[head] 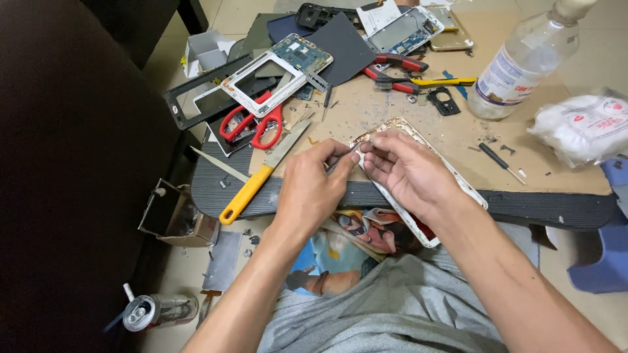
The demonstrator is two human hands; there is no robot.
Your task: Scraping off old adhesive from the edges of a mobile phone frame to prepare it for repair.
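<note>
Pinching phone frame top edge: left hand, right hand grip.

We see a makeshift phone-repair bench set low over a tiled floor: a scuffed brown board strewn with bare circuit boards, a white phone frame at upper centre, red-handled scissors, red pliers, and a small black screwdriver at right.

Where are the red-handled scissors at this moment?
In the head view, the red-handled scissors lie on the left part of the work board, just below the white phone frame and above the yellow-handled knife.
</note>
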